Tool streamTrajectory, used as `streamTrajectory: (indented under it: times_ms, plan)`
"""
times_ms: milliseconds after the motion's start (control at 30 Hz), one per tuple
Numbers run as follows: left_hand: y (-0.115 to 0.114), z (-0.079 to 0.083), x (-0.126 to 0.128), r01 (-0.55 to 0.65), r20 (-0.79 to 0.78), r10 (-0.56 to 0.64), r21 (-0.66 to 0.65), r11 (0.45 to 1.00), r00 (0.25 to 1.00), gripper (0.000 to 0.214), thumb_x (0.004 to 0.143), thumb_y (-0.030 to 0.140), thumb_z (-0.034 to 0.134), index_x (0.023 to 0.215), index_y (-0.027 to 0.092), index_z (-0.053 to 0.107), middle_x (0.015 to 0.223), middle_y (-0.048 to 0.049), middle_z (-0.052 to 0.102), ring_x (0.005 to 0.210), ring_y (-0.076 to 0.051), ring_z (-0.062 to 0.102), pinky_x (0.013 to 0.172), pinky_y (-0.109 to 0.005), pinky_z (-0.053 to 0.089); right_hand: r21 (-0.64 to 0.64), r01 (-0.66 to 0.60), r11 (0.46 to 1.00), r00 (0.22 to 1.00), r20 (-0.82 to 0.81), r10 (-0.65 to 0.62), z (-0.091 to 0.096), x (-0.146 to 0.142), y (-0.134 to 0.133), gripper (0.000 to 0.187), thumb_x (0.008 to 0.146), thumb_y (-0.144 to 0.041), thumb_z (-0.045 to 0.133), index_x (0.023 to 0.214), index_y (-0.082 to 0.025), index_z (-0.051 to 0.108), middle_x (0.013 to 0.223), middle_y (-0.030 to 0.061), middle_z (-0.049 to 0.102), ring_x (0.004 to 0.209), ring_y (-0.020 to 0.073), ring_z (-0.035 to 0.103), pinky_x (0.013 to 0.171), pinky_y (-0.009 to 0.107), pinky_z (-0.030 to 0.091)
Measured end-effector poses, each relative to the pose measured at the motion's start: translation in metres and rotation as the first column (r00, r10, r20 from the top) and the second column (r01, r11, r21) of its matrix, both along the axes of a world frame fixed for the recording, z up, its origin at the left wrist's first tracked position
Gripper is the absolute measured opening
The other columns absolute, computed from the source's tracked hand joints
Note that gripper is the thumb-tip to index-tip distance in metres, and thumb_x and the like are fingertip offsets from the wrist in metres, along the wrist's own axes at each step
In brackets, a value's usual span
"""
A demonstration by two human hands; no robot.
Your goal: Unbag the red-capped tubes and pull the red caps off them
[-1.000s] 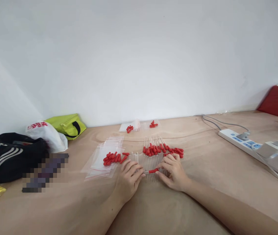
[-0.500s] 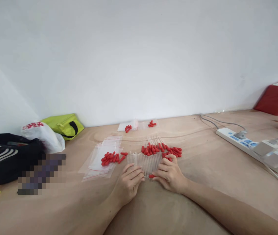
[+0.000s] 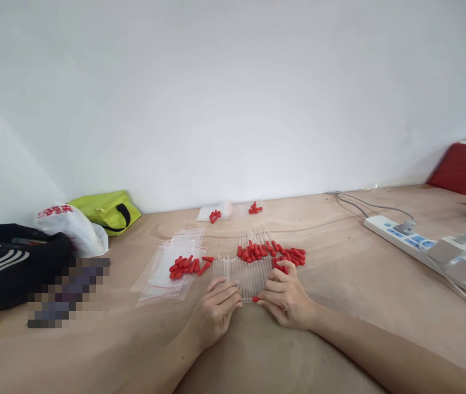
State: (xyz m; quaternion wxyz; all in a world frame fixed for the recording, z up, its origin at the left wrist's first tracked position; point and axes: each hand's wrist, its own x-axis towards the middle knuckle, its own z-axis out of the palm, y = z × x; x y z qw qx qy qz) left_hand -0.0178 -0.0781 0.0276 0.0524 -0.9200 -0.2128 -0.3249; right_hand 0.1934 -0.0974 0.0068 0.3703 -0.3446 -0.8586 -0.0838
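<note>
My left hand is closed on a glass dropper tube, held crosswise at the near end of the row. My right hand pinches a red rubber bulb at that tube's right end; how far the tube sits inside it is hidden by my fingers. Beyond both hands lies a row of bare glass tubes, side by side. Behind them, several droppers with red bulbs lie with their glass ends pointing away. More red bulbs lie past my right hand.
Clear zip bags lie on the left under loose red bulbs. Two more bags with bulbs rest near the wall. A power strip with plugs and cables is on the right. Black, white and green bags stand left.
My right hand has shifted very slightly toward me, with the red bulb still at the tube's end. My left hand stays nearly in place.
</note>
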Motion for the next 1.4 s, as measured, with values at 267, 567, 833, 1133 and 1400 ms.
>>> streamTrajectory:
  times_ms: [267, 567, 833, 1133, 1400]
  plan:
    - [0.0, -0.002, -0.004, -0.001, 0.009, 0.001, 0.017, 1.0, 1.0, 0.019, 0.084, 0.012, 0.041, 0.087, 0.019, 0.058, 0.08, -0.0025, 0.068, 0.089, -0.015, 0.062, 0.083, -0.029, 0.047, -0.014, 0.004, 1.0, 1.0, -0.004, -0.005, 0.0, 0.003, -0.001, 0.02, 0.082, -0.026, 0.044, 0.071, -0.022, 0.06, 0.058, -0.0026, 0.051, 0.069, 0.0128, 0.045, 0.087, 0.041, 0.021]
    - [0.022, -0.013, -0.03, -0.365, 0.213, 0.378, -0.099, 0.926, 0.901, 0.022, 0.085, 0.023, 0.041, 0.095, 0.019, 0.06, 0.092, -0.0058, 0.064, 0.086, -0.016, 0.061, 0.078, -0.031, 0.05, -0.154, 0.197, 0.968, 0.901, -0.36, -0.241, 0.004, 0.025, 0.015, 0.02, 0.084, -0.03, 0.045, 0.088, -0.023, 0.064, 0.077, 0.0033, 0.059, 0.074, 0.0141, 0.054, 0.076, 0.034, 0.037]
    - [0.038, -0.025, -0.025, -0.438, 0.206, 0.469, -0.18, 0.881, 0.859, 0.033, 0.085, 0.019, 0.034, 0.112, 0.019, 0.054, 0.105, -0.0083, 0.056, 0.098, -0.019, 0.055, 0.084, -0.034, 0.048, -0.595, 0.306, 0.743, 0.582, -0.501, -0.641, -0.007, 0.08, 0.061, 0.031, 0.075, -0.036, 0.046, 0.091, -0.014, 0.059, 0.078, 0.0058, 0.058, 0.067, 0.0147, 0.054, 0.06, 0.027, 0.045]
    - [0.039, -0.028, -0.027, -0.454, 0.134, 0.485, -0.208, 0.866, 0.864, 0.034, 0.083, 0.018, 0.033, 0.109, 0.013, 0.055, 0.105, -0.011, 0.056, 0.1, -0.02, 0.055, 0.086, -0.035, 0.047, -0.722, 0.219, 0.656, 0.636, -0.404, -0.657, -0.02, 0.09, 0.069, 0.027, 0.068, -0.043, 0.057, 0.073, -0.017, 0.063, 0.062, 0.0018, 0.064, 0.055, 0.013, 0.055, 0.055, 0.025, 0.043]
    - [0.026, -0.018, -0.023, -0.426, 0.097, 0.489, -0.364, 0.828, 0.867, 0.034, 0.082, 0.034, 0.043, 0.106, 0.015, 0.057, 0.105, -0.0095, 0.057, 0.072, -0.015, 0.059, 0.066, -0.03, 0.052, -0.748, 0.181, 0.639, 0.682, -0.373, -0.629, -0.025, 0.096, 0.072, 0.032, 0.075, -0.046, 0.048, 0.079, -0.02, 0.066, 0.072, 0.0021, 0.068, 0.07, 0.0173, 0.061, 0.069, 0.029, 0.045]
